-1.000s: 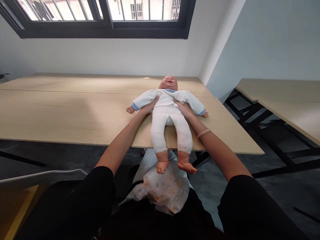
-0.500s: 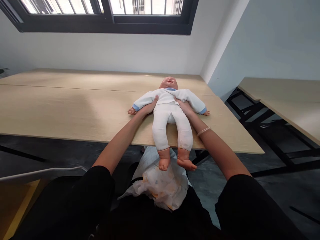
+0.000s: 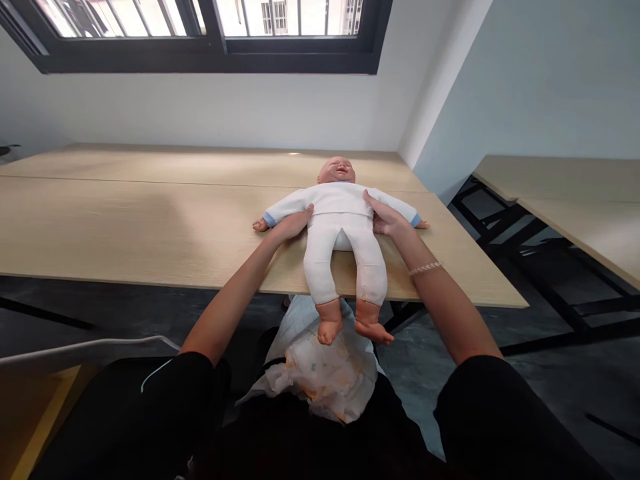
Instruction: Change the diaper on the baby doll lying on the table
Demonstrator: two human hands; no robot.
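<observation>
White-clothed doll (image 3: pixel 340 199) lies face-up on the bench (image 3: pixel 125 227), toward its right end, feet past the near edge. Our left hand (image 3: pixel 295 224) and right hand (image 3: pixel 389 217) hold its torso from both sides. We judge this a positioning step; any shift requires matched support.

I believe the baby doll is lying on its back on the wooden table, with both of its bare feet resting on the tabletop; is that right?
Not quite: the baby doll is on its back on the wooden table, but its bare feet hang past the table's near edge, as the head view shows.
</observation>
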